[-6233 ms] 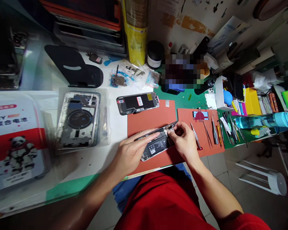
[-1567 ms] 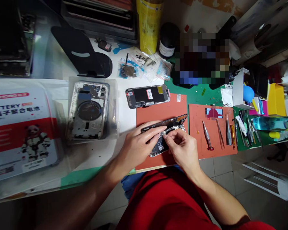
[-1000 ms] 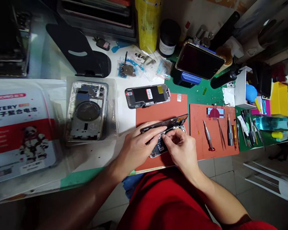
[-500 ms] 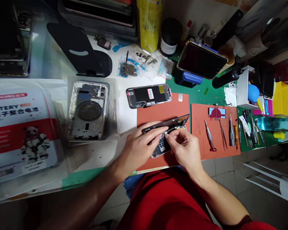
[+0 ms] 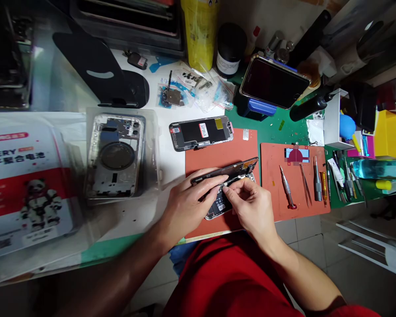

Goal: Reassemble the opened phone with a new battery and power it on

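Note:
An opened phone [image 5: 220, 208] lies on the orange mat [image 5: 198, 229], its battery and inner parts partly showing. Its screen [image 5: 240, 167] is tilted up along the far side. My left hand [image 5: 185, 204] is closed around the left end of that screen, with the thumb reaching in toward the inner parts. The thumb and fingers of my right hand [image 5: 255, 204] are pinched together over the phone's middle; what lies between them is hidden. Just beyond, a loose phone screen [image 5: 193, 132] rests with its back facing up.
A second orange mat [image 5: 267, 176] at right carries a screwdriver [image 5: 286, 187], tweezers [image 5: 306, 185] and other drivers. On the left are a phone back housing [image 5: 115, 185] in a clear tray and a battery package [image 5: 53, 176]. A propped phone [image 5: 273, 83] stands behind.
The view has shifted slightly, so the bench things sit a little further left. Both hands keep nearly the same pose at the phone, with the right fingers moved slightly.

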`<state>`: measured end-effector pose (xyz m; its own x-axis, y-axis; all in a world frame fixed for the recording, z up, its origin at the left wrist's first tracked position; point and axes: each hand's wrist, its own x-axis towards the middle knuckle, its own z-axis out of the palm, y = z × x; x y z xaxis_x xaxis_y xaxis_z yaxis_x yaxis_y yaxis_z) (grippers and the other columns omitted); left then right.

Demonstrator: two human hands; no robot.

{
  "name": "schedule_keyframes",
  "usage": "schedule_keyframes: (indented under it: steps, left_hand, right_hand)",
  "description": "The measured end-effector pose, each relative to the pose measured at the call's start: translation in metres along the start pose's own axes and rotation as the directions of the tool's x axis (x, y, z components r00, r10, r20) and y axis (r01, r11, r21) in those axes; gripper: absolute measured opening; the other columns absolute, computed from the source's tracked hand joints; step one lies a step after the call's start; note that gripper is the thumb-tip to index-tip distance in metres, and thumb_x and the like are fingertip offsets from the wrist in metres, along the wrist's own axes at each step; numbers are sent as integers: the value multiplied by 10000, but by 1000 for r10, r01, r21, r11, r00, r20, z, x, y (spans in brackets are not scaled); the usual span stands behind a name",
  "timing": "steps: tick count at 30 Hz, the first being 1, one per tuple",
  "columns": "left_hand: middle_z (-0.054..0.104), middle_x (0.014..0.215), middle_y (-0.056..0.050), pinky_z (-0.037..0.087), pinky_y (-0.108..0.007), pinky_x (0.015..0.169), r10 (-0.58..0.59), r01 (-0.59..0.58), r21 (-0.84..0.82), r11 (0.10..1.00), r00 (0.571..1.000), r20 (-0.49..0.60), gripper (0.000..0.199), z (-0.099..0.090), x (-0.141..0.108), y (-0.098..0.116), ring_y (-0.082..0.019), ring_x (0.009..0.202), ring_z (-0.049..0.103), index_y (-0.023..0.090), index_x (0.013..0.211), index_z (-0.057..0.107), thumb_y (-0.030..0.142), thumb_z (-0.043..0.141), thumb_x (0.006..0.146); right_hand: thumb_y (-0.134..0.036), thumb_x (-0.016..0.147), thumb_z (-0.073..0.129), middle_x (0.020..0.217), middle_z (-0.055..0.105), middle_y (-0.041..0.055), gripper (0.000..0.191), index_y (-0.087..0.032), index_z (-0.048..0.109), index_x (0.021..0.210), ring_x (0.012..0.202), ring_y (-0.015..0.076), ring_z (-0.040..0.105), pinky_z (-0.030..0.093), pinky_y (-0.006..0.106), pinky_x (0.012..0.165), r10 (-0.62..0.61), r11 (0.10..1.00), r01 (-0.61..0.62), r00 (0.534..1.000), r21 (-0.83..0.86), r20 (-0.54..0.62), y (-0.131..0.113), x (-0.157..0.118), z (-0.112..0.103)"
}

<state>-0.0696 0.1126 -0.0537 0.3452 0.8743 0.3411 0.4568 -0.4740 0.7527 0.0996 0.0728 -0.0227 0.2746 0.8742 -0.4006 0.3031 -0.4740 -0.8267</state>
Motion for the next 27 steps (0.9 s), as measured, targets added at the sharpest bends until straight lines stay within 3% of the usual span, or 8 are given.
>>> schedule_keyframes:
  steps: [27]
  left_hand:
    - [810,1214,-27,610,-289,1031,6,-6,28,1000,1000,5,315,-1,0,0,-182,1113,782,245,1208,758,57,725,957]
  right_hand:
    - [-337,929,693,604,608,-51,219,-217,669,747,520,107,518,401,235,538,-90,992,88,996,-95,-13,-2,0,3]
